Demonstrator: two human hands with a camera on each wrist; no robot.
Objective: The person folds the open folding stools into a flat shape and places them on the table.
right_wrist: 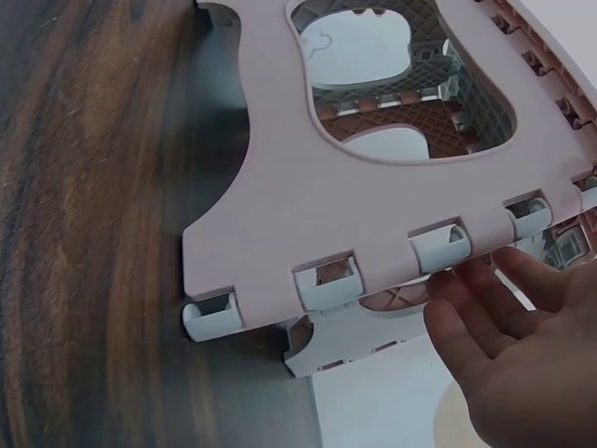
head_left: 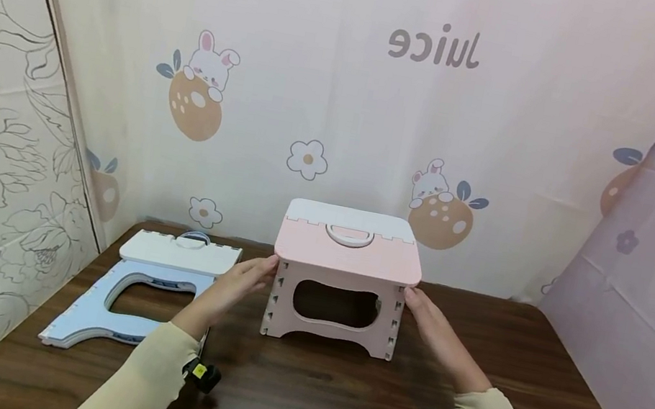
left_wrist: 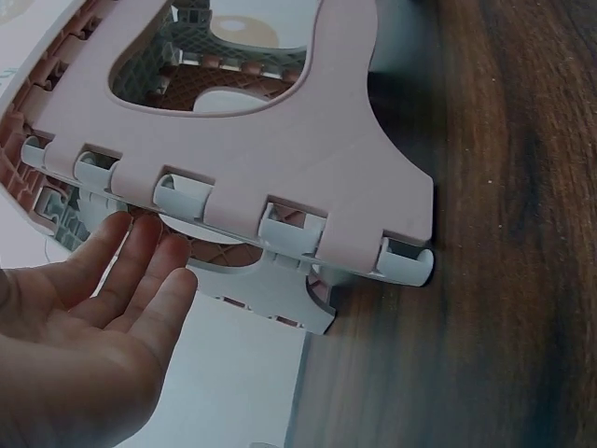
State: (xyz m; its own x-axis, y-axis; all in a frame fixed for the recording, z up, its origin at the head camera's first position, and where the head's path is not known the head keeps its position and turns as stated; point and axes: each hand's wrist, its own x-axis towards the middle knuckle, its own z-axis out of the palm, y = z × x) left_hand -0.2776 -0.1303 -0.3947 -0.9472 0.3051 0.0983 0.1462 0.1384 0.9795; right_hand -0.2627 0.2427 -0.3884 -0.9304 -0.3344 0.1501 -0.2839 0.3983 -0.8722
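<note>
On the dark brown wood-grain table (head_left: 299, 404), straight ahead of you, the pale-pink and white plastic folding stool (head_left: 345, 278) stands upright with its seat spread level and its legs down. Your left hand (head_left: 229, 293) is at one side of it, just under the seat's corner, and your right hand (head_left: 437, 330) mirrors it at the other. Neither grasps anything: the fingers are loose and only lightly bent, their tips at the white hinged side edges, as both wrist views show.

To your left lies a second stool, light-blue and white plastic (head_left: 158, 271), folded flat and well apart from your right hand.

You seem to be at the step of steadying or squaring the pink stool; whether that ends an unfolding or begins a folding, this moment alone does not settle. If it is set, the next move calls for drawing both hands outward evenly, then reaching left for the blue one. If you mean to collapse it, work both sides together, and keep your fingertips clear of the hinge gaps, which could pinch.
</note>
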